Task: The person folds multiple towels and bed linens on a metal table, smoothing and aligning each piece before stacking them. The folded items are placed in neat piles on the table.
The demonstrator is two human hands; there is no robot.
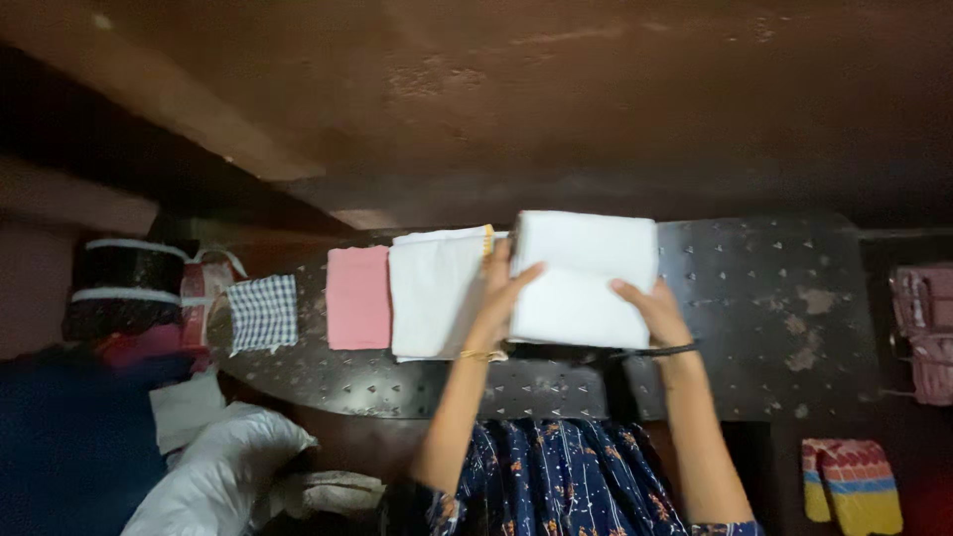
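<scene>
Two hands on one folded white cloth (584,278). We see the left hand (504,290) clamped on its left edge, fingers spread over the top face, thumb side hidden. The right hand (650,306) grips the lower right corner, fingers curled onto the cloth. Neither is empty; both pinch the same piece.

The cloth sits over the dark perforated ironing board (764,298), roughly mid-board. We cannot tell whether it rests flat on the board or is held just above it.

Left of it, in a row on the board:
- another folded white cloth (437,293), touching or slightly under the left hand
- a folded pink cloth (357,298) just beside that
- a small checked cloth (263,314) near the board's left end

Off the board: a black-and-white stack (127,283) at far left, a white bundle (213,467) lower left, a striped yellow-and-red cloth (852,486) lower right, pink fabric (923,328) at the right edge. Our patterned blue garment (571,476) shows below the board.

We judge the step in hand to be handling this folded piece as a unit. To do it well, we keep the grip even on both sides so the layers don't slide, keep the edges square, hold it level, and keep it clear of the neighbouring white cloth so that fold isn't dragged. The frame is dim and soft, so the fold edges are hard to read.
</scene>
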